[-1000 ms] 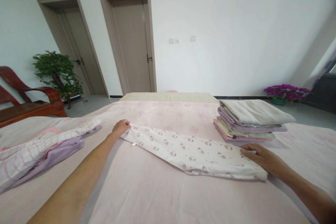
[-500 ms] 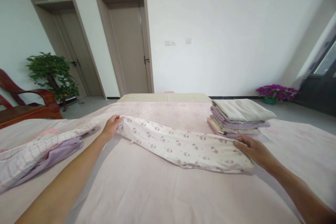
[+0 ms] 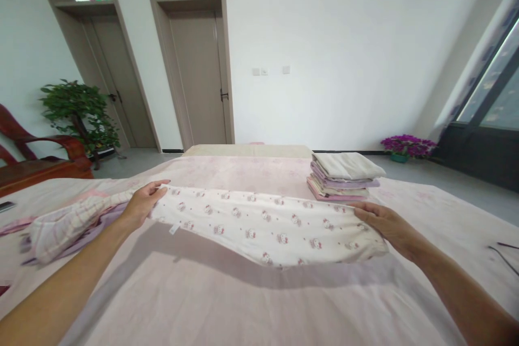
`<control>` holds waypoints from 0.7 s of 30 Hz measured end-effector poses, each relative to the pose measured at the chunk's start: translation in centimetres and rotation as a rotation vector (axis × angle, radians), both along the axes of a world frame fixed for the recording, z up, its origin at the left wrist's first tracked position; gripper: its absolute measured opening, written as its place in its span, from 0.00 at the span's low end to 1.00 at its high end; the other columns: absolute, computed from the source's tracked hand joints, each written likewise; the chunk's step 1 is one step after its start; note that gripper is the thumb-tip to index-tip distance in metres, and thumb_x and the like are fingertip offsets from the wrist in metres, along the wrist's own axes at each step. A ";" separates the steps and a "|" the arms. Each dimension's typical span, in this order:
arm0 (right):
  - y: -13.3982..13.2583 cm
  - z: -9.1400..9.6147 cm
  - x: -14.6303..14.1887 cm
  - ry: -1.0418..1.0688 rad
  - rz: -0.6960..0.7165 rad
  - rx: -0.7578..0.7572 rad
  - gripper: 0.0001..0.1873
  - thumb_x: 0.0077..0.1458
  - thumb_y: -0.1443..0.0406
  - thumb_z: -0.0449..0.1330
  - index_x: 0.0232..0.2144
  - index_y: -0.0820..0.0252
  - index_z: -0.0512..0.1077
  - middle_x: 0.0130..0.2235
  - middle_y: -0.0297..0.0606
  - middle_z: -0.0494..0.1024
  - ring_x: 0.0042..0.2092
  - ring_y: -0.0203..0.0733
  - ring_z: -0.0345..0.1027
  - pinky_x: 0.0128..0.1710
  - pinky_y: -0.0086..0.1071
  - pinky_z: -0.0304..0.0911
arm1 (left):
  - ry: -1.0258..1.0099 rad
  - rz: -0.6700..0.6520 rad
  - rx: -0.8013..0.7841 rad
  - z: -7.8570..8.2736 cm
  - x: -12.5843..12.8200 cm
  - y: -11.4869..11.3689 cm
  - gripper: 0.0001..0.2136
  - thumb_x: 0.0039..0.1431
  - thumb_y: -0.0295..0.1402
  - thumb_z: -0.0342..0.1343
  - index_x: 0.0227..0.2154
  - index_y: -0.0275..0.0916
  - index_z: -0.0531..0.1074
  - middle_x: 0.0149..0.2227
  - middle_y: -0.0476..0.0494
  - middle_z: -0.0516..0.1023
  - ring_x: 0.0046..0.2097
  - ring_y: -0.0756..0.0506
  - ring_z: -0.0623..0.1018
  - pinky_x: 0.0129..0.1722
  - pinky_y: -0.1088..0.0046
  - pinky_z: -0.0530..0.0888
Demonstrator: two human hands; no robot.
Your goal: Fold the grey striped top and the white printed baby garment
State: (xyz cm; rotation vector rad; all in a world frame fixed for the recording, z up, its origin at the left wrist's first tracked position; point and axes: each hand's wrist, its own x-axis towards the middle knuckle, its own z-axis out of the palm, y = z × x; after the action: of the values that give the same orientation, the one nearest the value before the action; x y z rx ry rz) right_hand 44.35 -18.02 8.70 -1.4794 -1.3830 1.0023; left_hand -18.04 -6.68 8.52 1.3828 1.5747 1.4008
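Observation:
A pair of white pants (image 3: 259, 227) with a small cartoon-cat print, folded lengthwise, is stretched between my two hands. My left hand (image 3: 145, 201) pinches the narrower end, where a small white tag hangs from the lower edge. The other end is gripped by my right hand (image 3: 383, 224), with the thumb hidden under or behind the cloth. The pants are lifted off the pink bedsheet (image 3: 227, 313), and their shadow falls on it below. Just behind my right hand stands a stack of folded cloths (image 3: 344, 175), white on top with purple and pink layers beneath.
Loose striped and purple clothes (image 3: 68, 227) lie in a heap beyond my left forearm. A dark phone-like object (image 3: 7, 206) rests at the left edge. A dark thin cord (image 3: 505, 259) lies at the right. A wooden chair (image 3: 48, 157) and plant (image 3: 77, 113) stand behind.
Both hands have raised the pants off the sheet and drawn them straighter. My left hand has moved left. The view has shifted slightly up and to the right.

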 end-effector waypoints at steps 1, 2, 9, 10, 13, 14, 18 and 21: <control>-0.3 0.1 0.1 -0.086 0.041 -0.026 0.24 0.51 0.46 0.60 0.40 0.59 0.75 0.36 0.42 0.81 0.37 0.52 0.75 0.34 0.40 0.70 | -0.001 -0.036 -0.043 -0.2 -0.4 -0.5 0.32 0.40 0.46 0.64 0.50 0.37 0.72 0.28 0.49 0.76 0.22 0.51 0.70 0.19 0.79 0.64; -0.4 0.4 0.2 -0.166 0.062 -0.033 0.25 0.50 0.46 0.60 0.39 0.60 0.75 0.36 0.42 0.81 0.38 0.52 0.75 0.35 0.39 0.70 | 0.003 -0.082 -0.069 -0.3 -0.8 -0.9 0.32 0.38 0.46 0.66 0.49 0.37 0.73 0.31 0.47 0.78 0.25 0.50 0.72 0.21 0.78 0.67; -0.7 3.1 1.5 -0.686 -0.255 0.568 0.16 0.54 0.51 0.57 0.36 0.54 0.75 0.40 0.41 0.79 0.45 0.53 0.70 0.47 0.43 0.64 | 0.202 -0.043 0.177 1.3 -3.3 -0.7 0.23 0.43 0.49 0.63 0.39 0.38 0.75 0.30 0.47 0.77 0.31 0.47 0.73 0.28 0.77 0.69; -1.1 2.9 1.7 -0.763 -0.273 0.646 0.13 0.55 0.53 0.56 0.36 0.54 0.74 0.41 0.42 0.79 0.47 0.52 0.69 0.49 0.43 0.63 | 0.277 -0.006 0.208 1.3 -3.5 -1.0 0.22 0.44 0.49 0.62 0.38 0.39 0.75 0.30 0.48 0.76 0.29 0.48 0.72 0.27 0.77 0.67; -2.7 0.3 2.0 -0.965 -0.154 0.704 0.07 0.55 0.62 0.55 0.35 0.52 0.73 0.42 0.41 0.78 0.47 0.50 0.68 0.51 0.44 0.60 | 0.552 0.016 0.207 -0.2 -3.9 -2.8 0.19 0.47 0.51 0.58 0.34 0.42 0.75 0.32 0.47 0.77 0.29 0.47 0.71 0.28 0.75 0.66; -3.3 -1.0 2.0 -1.022 -0.087 0.686 0.07 0.54 0.64 0.55 0.34 0.52 0.73 0.41 0.40 0.78 0.46 0.49 0.68 0.51 0.43 0.60 | 0.627 -0.015 0.196 -1.2 -3.9 -3.7 0.18 0.48 0.51 0.57 0.34 0.43 0.75 0.34 0.46 0.78 0.31 0.45 0.72 0.29 0.74 0.67; -5.3 -5.7 1.6 -1.118 0.111 0.553 0.08 0.50 0.69 0.54 0.30 0.53 0.71 0.39 0.38 0.77 0.42 0.46 0.68 0.45 0.40 0.62 | 0.745 -0.228 0.120 -5.9 -3.5 -7.4 0.12 0.52 0.46 0.53 0.31 0.45 0.72 0.42 0.45 0.78 0.42 0.42 0.75 0.40 0.72 0.70; -6.0 -6.8 1.2 -1.136 0.125 0.493 0.10 0.47 0.72 0.53 0.30 0.53 0.70 0.39 0.38 0.76 0.42 0.46 0.67 0.44 0.39 0.62 | 0.781 -0.283 0.076 -7.9 -3.5 -9.2 0.09 0.55 0.43 0.50 0.33 0.46 0.71 0.42 0.48 0.77 0.44 0.43 0.75 0.44 0.73 0.69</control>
State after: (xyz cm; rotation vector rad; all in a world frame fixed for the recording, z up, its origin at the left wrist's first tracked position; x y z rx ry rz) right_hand 45.55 -24.05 1.95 -1.6055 -2.2900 -0.2614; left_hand -21.53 -15.87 0.67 2.2707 1.6734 0.7824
